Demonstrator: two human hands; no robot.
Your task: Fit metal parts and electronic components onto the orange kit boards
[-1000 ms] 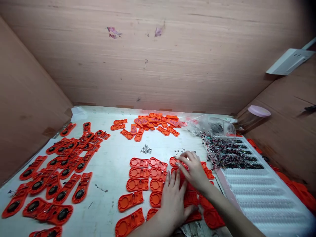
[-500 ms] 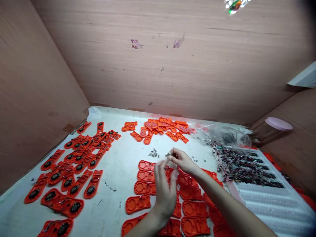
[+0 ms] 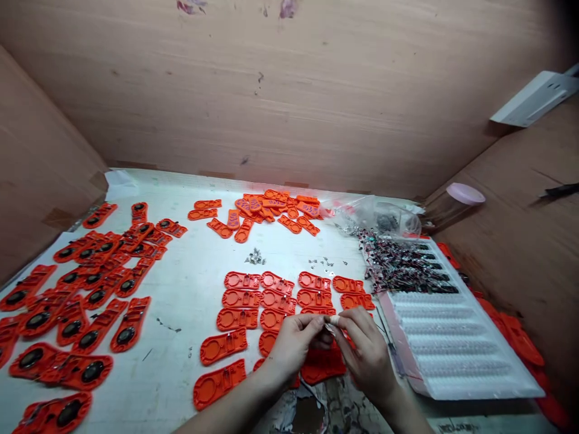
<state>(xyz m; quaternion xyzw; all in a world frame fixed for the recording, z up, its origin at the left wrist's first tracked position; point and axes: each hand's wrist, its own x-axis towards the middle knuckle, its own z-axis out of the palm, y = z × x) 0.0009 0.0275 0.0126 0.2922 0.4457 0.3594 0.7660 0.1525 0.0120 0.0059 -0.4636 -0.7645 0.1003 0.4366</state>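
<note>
My left hand (image 3: pixel 292 343) and my right hand (image 3: pixel 368 352) meet at the front of the table, fingertips pinched together. Whatever they hold between them is too small to make out. A white wrap (image 3: pixel 335 320) covers a fingertip of my right hand. Just below the fingers lies an orange-red plastic shell (image 3: pixel 323 366), partly hidden. Rows of similar open shells (image 3: pixel 237 319), each with a round recess, spread around and beyond my hands. Past those rows are a small heap of metal pieces (image 3: pixel 256 257) and several scattered ones (image 3: pixel 326 263).
On the left lie many orange shells with black round discs (image 3: pixel 93 336). More orange parts (image 3: pixel 271 204) are piled at the back. At right stands a white ridged tray (image 3: pixel 465 346), with wired circuit boards (image 3: pixel 398 262) across its far part. Cardboard walls (image 3: pixel 253 120) enclose the table.
My right hand has drawn back from near the metal pieces to meet my left hand low over the shells. The view has shifted right and down.
</note>
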